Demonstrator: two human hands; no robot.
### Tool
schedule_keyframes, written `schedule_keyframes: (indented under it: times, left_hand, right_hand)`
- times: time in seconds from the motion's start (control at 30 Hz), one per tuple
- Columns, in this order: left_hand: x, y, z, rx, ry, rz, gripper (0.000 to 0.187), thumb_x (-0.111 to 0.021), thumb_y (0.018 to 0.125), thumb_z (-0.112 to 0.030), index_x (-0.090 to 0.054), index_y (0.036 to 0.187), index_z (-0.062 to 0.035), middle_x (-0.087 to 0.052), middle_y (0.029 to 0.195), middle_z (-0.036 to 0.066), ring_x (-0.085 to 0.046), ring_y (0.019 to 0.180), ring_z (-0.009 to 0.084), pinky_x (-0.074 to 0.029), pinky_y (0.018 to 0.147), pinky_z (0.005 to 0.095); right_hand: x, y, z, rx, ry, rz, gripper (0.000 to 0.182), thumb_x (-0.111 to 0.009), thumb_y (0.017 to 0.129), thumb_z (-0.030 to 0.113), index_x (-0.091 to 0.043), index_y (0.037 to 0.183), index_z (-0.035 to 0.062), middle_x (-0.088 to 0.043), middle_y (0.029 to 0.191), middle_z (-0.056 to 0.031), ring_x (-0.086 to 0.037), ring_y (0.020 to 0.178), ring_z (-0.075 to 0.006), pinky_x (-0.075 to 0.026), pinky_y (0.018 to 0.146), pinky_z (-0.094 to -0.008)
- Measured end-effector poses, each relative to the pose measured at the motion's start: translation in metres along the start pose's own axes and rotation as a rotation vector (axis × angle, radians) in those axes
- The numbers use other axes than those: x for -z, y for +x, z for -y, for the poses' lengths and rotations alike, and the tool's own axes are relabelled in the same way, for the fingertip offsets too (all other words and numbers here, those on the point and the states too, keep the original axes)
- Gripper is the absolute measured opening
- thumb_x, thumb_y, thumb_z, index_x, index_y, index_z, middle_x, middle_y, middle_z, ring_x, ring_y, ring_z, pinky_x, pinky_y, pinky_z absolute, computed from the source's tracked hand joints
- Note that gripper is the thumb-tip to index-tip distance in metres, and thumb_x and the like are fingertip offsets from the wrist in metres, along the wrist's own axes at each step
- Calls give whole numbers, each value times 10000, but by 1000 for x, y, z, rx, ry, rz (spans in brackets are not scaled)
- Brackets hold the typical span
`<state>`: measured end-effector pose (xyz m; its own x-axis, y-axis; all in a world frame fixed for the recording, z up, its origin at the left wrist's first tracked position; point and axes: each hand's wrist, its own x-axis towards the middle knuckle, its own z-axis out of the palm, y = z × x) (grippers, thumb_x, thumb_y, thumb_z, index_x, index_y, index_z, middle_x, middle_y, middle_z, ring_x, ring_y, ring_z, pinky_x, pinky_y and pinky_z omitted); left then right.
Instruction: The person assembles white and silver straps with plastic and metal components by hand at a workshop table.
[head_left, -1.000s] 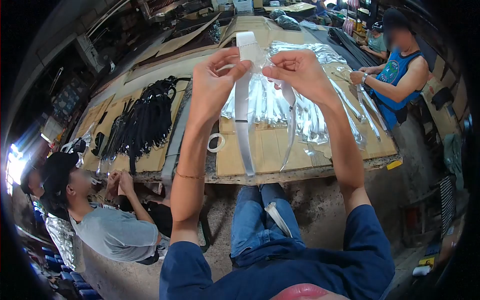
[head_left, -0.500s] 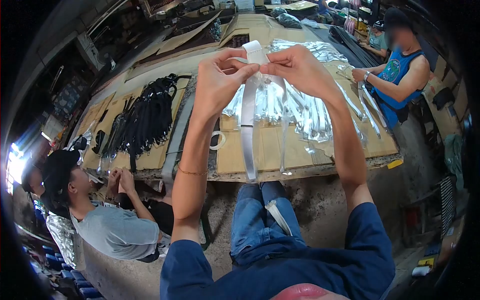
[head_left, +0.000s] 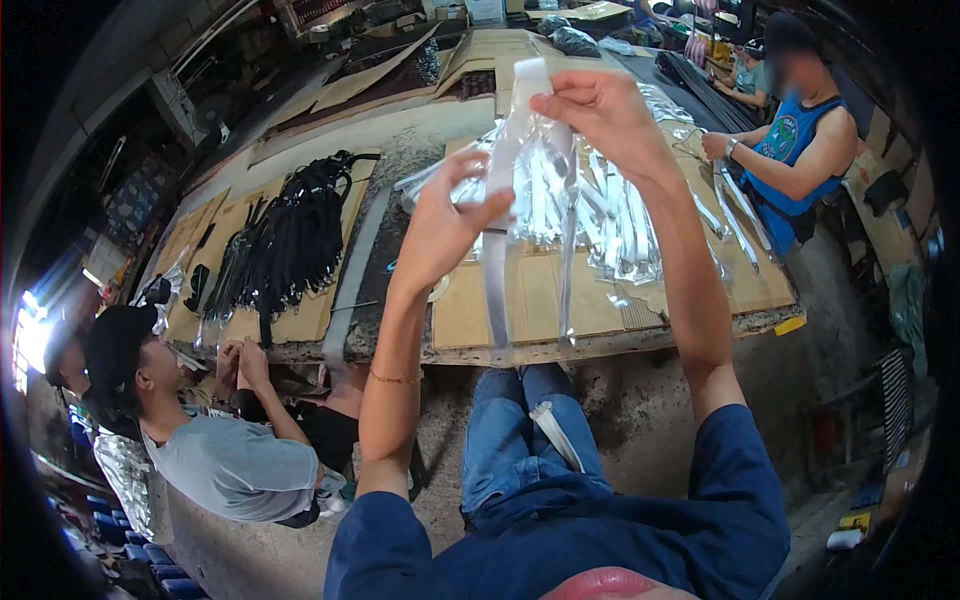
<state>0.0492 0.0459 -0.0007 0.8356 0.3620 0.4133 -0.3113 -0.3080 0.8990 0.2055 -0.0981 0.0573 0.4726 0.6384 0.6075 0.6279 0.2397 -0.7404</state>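
My right hand [head_left: 605,118] pinches a white strap [head_left: 497,290] near its folded top end, with clear plastic around it. Its two long ends hang down in front of the table's edge. Close to the strap's left side is my left hand [head_left: 447,215], fingers spread and blurred, holding nothing. Behind both hands, a pile of white straps in shiny clear plastic [head_left: 625,235] lies on cardboard. Part of a pale tape roll [head_left: 440,287] shows beside my left wrist.
A heap of black straps [head_left: 300,225] lies on cardboard [head_left: 345,240] at the left. A seated person in grey [head_left: 230,460] is at the near left. Another person in a blue top [head_left: 800,150] handles straps at the right. A yellow piece [head_left: 789,327] sits at the table corner.
My left hand has let go of the strap's top and moved down and left, its fingers opening. My right hand still pinches the strap, which has shifted slightly up and right.
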Motion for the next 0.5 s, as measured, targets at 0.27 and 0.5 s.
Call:
schedule_keyframes:
  times: [0.27,0.5]
  left_hand:
    - [49,-34,50,228,19,443,196,-624,933,-121,-656,1037,42,-695,870,44,-631,792,91,-491,731,248]
    - [55,16,-17,-43,126,59,320,-635,932,-232,-667,1081,49,-692,981,95,-632,881,121,-502,773,264]
  right_hand:
    - [5,4,-8,47,-91,-86,272,-731,865,197,-702,1005,-34,-727,863,-68,-621,770,-63,-487,699,-213]
    - [-7,9,2,60,-21,-36,279,-734,861,199,-708,1041,-12,-732,902,-74,-624,786,-62,-494,709,-214]
